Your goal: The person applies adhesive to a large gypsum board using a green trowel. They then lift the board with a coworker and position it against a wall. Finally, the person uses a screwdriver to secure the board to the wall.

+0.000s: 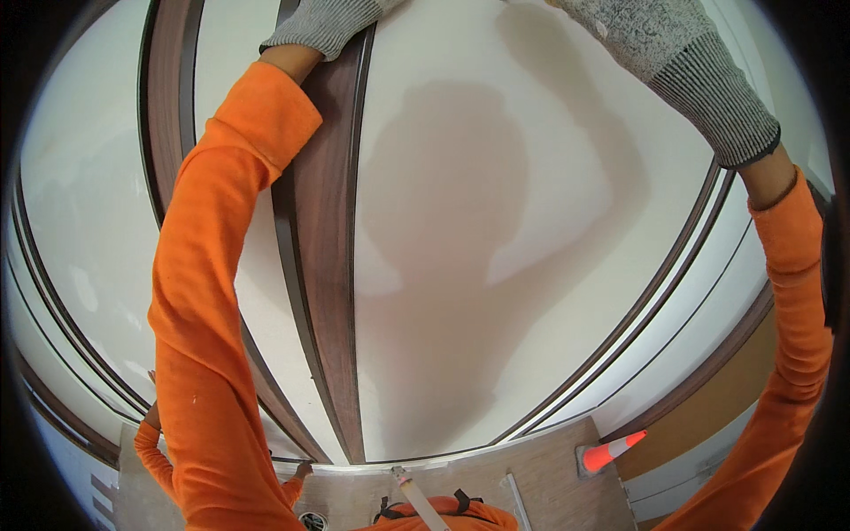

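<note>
Both arms, in orange sleeves, reach up along a white wall panel point(425, 363) with dark wood trim. My left hand point(328, 25) wears a grey knit glove. It is near the top of a dark brown wood strip point(328, 221), and its fingers are cut off by the upper edge. My right hand point(651, 53), in a matching speckled glove with a ribbed cuff, lies over the panel's upper right. Its fingertips also run out of the picture, so I cannot tell what either hand holds or whether they touch the panel. A shadow of a head and arm falls across the panel.
An orange-and-white traffic cone point(613, 452) stands on the floor at lower right. Behind my left arm, a co-worker's orange sleeve point(153, 456) and hand point(304, 469) show low by the wall. A pale pole point(421, 501) and a thin light strip point(517, 500) are at the bottom.
</note>
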Demonstrator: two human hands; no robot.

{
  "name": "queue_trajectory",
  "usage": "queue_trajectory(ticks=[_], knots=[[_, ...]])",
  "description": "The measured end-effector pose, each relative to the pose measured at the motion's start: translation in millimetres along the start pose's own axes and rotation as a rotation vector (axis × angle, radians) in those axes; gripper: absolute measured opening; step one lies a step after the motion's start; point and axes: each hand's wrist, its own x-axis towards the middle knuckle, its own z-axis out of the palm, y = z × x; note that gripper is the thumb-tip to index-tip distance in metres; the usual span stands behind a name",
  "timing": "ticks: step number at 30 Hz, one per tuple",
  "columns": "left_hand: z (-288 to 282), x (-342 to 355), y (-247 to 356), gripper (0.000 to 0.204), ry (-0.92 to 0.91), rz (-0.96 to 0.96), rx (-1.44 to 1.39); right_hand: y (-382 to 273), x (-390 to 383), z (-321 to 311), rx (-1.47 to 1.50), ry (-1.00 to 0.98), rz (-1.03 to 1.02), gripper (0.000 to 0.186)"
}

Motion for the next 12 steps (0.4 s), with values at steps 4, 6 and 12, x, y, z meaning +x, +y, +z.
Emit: queue_trajectory(ticks=[4, 6, 12], knots=[[10, -10, -9, 0.034, 0.090, 0.069, -0.115, -3, 6, 2, -0.141, 0.000, -0.009, 0.018], [10, 1, 1, 0.035, 0.004, 0.019, -0.080, -10, 5, -1, -0.127, 0.018, 0.064, 0.011], [-2, 9, 9, 0.038, 0.027, -0.005, -0.062, -35, 10, -29, 0.290, -0.065, 0.540, 0.013]])
